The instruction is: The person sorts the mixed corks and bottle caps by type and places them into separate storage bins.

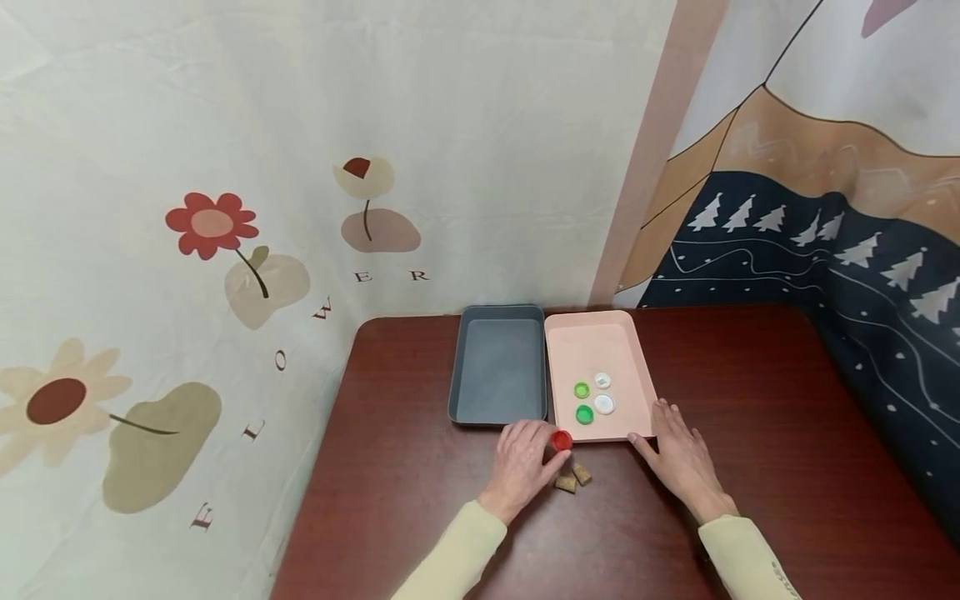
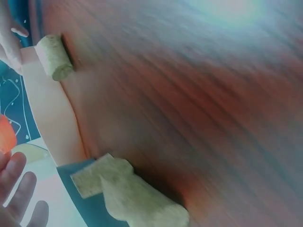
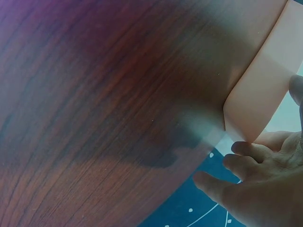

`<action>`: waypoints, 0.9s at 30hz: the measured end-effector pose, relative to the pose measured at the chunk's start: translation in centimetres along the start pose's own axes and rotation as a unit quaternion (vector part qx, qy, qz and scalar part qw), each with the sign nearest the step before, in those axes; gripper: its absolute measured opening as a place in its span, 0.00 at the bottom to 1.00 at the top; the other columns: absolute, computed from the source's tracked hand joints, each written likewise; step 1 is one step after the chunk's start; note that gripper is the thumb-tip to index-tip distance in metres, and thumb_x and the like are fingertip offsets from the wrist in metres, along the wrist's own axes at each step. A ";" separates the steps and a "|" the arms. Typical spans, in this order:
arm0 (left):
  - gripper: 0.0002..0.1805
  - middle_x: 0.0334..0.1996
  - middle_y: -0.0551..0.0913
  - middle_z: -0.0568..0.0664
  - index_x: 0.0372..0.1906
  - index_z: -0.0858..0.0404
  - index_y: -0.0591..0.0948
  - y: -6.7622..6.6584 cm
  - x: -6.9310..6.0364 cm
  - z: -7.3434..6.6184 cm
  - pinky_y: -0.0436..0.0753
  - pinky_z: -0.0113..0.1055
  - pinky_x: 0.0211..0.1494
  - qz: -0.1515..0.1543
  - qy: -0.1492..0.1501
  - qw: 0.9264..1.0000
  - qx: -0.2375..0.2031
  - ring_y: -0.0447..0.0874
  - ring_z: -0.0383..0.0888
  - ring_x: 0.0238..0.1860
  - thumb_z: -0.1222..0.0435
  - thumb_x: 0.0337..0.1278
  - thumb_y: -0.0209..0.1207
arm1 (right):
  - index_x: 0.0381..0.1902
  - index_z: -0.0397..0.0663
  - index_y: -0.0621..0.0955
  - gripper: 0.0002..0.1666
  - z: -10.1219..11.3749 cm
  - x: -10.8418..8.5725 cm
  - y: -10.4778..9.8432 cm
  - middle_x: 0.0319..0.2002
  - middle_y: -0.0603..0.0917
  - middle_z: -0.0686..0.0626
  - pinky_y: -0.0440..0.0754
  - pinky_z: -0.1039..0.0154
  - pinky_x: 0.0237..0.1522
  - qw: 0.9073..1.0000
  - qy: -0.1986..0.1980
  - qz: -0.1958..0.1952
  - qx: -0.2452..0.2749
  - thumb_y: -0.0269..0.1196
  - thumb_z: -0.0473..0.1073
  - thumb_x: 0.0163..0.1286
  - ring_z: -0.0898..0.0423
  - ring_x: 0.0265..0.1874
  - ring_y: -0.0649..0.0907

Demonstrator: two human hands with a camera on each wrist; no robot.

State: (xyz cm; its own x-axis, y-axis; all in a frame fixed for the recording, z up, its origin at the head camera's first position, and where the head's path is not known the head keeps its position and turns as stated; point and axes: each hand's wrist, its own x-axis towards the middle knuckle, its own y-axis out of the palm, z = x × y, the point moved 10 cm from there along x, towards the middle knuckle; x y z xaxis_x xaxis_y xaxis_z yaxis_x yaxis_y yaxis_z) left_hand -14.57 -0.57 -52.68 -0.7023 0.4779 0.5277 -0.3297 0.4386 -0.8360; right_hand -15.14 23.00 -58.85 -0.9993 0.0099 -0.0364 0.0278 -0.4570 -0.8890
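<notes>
My left hand (image 1: 519, 463) pinches a red cap (image 1: 562, 440) at the front left corner of the pink tray (image 1: 600, 333). The same cap (image 2: 6, 135) shows at the left edge of the left wrist view, by the fingers. Cork pieces (image 1: 566, 483) lie on the table just in front of the tray; the left wrist view shows them as small cylinders (image 2: 56, 57). Inside the tray sit two green caps (image 1: 584, 414) and two white caps (image 1: 603, 404). My right hand (image 1: 681, 460), fingers spread and relaxed, rests against the tray's front right corner.
A dark grey tray (image 1: 498, 367) stands directly left of the pink one, with nothing in it. Both trays are at the far edge of the brown wooden table (image 1: 397, 433). Patterned cloth (image 1: 487, 150) hangs behind the table and along its right side.
</notes>
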 end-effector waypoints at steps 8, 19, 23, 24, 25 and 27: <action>0.19 0.43 0.86 0.42 0.47 0.54 0.86 0.3 1.5 -1.2 0.80 0.39 0.53 -0.016 -0.007 0.999 -0.038 0.82 0.43 0.49 0.48 0.57 0.73 | 0.78 0.24 0.56 0.53 -0.2 0.1 0.0 0.77 0.57 0.25 0.56 0.24 0.68 1.000 0.002 -0.002 -0.002 0.59 0.62 0.77 0.29 0.77 0.57; 0.19 0.42 0.87 0.41 0.46 0.54 0.86 2.1 3.5 -2.7 0.80 0.38 0.54 -0.022 -0.017 0.999 -0.038 0.83 0.42 0.49 0.48 0.55 0.74 | 0.77 0.24 0.57 0.53 -0.1 0.1 -0.1 0.77 0.58 0.25 0.58 0.24 0.67 1.000 -0.006 -0.014 -0.003 0.59 0.62 0.77 0.29 0.76 0.58; 0.18 0.43 0.86 0.41 0.46 0.53 0.86 3.2 4.4 -3.0 0.80 0.38 0.55 -0.006 -0.024 0.999 -0.023 0.83 0.41 0.50 0.48 0.56 0.73 | 0.77 0.23 0.58 0.52 -0.1 0.1 0.0 0.77 0.58 0.25 0.58 0.24 0.67 1.000 -0.007 -0.009 -0.004 0.59 0.62 0.77 0.28 0.76 0.58; 0.17 0.44 0.86 0.41 0.46 0.53 0.87 3.5 4.6 -3.1 0.80 0.38 0.56 0.000 -0.027 0.999 -0.019 0.83 0.41 0.51 0.49 0.57 0.73 | 0.77 0.23 0.58 0.52 0.0 0.1 -0.1 0.77 0.58 0.25 0.58 0.24 0.67 1.000 -0.007 -0.009 -0.004 0.59 0.62 0.78 0.28 0.76 0.58; 0.18 0.45 0.86 0.42 0.46 0.53 0.87 3.8 4.8 -3.2 0.79 0.38 0.56 0.005 -0.028 0.999 -0.014 0.82 0.42 0.52 0.48 0.57 0.73 | 0.77 0.23 0.58 0.52 0.0 0.1 -0.1 0.76 0.58 0.25 0.58 0.23 0.67 1.000 -0.009 -0.009 -0.004 0.59 0.62 0.78 0.28 0.76 0.58; 0.18 0.47 0.85 0.43 0.46 0.53 0.87 4.3 5.2 -3.3 0.79 0.39 0.57 0.017 -0.030 0.999 -0.003 0.82 0.43 0.53 0.48 0.57 0.73 | 0.76 0.23 0.59 0.51 0.1 0.0 -0.2 0.76 0.58 0.25 0.59 0.23 0.66 1.000 -0.011 -0.012 -0.003 0.59 0.61 0.78 0.28 0.76 0.58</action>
State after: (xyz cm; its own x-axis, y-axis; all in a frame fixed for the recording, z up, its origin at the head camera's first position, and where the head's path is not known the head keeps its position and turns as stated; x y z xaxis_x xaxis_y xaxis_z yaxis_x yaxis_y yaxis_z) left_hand -17.57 6.31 -53.00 -0.7495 0.4459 0.4893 -0.3018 0.4278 -0.8520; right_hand -15.19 23.02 -58.67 -1.0000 0.0020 -0.0051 0.0036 -0.4515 -0.8923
